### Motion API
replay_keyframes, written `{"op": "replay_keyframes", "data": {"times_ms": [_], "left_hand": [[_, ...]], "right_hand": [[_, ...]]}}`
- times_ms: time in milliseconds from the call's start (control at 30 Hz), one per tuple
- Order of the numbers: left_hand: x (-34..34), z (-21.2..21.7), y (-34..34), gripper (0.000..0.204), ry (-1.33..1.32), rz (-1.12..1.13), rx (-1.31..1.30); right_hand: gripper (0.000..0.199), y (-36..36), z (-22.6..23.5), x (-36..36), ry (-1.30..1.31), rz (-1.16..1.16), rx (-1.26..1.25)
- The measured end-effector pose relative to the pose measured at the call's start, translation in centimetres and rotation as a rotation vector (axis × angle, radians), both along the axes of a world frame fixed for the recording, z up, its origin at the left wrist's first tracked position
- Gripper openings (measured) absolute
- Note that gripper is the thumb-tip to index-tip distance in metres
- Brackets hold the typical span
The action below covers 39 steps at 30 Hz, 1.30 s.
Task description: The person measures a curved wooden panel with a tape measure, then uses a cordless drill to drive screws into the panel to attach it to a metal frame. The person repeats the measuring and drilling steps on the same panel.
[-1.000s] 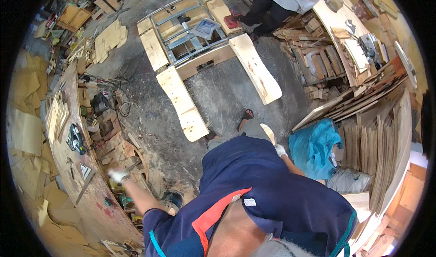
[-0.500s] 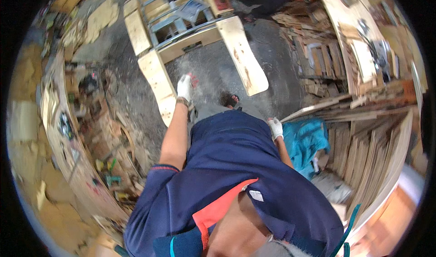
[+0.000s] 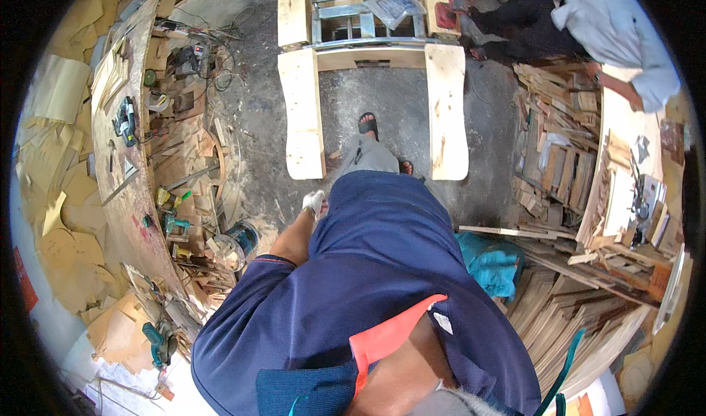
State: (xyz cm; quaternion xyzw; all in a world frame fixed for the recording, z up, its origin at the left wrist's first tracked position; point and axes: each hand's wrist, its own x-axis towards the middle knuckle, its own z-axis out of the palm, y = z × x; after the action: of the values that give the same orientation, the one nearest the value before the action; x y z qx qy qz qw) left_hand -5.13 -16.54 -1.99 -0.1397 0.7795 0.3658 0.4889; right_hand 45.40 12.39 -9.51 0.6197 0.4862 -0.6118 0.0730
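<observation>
One printed packet [image 3: 395, 9] lying on metal frame [image 3: 368, 44], one white label [image 3: 443, 322] showing at shirt collar [image 3: 393, 333]; writing on both staying too small for reading. Two long pale boards [image 3: 301, 114] extending from wooden crosspiece [image 3: 401, 59] toward person, two feet [image 3: 369, 128] standing between them. Left hand [image 3: 314, 203], white-gloved, hanging beside shirt hem, near end of left board; cannot tell whether fingers are spreading or pressing together. Right hand hiding from view, fingers too. One co-worker [image 3: 610, 33] keeping right of frame.
</observation>
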Motion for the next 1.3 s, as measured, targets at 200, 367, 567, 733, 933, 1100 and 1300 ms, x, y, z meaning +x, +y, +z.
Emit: {"op": "replay_keyframes", "data": {"times_ms": [200,367,567,733,933,1100,1300], "left_hand": [[-5.0,0.9,3.3,0.042,-0.155,0.165,-0.159],[-14.5,2.3,11.9,0.040,0.152,0.092,0.072],[-21.1,7.6,19.5,0.032,0.204,0.049,0.310],[-18.9,8.7,18.1,0.037,0.316,-0.064,0.307],[-17.6,8.6,13.0,0.037,0.334,-0.188,0.261],[-19.6,7.1,13.2,0.029,0.294,-0.338,0.267],[-22.8,6.7,14.7,0.034,0.204,-0.434,0.293]], "right_hand": [[0.028,4.5,5.7,-9.8,0.020,0.002,0.103],[0.029,7.3,11.5,-18.3,0.163,-0.083,0.131],[0.029,7.1,13.3,-23.9,0.038,0.003,0.374],[0.040,5.7,14.1,-23.5,0.032,-0.255,0.022],[0.034,2.6,14.2,-21.5,-0.012,-0.375,-0.056],[0.035,-3.4,13.6,-20.0,-0.026,-0.571,-0.045],[0.022,-10.6,11.6,-22.2,-0.103,-0.533,0.092]]}}
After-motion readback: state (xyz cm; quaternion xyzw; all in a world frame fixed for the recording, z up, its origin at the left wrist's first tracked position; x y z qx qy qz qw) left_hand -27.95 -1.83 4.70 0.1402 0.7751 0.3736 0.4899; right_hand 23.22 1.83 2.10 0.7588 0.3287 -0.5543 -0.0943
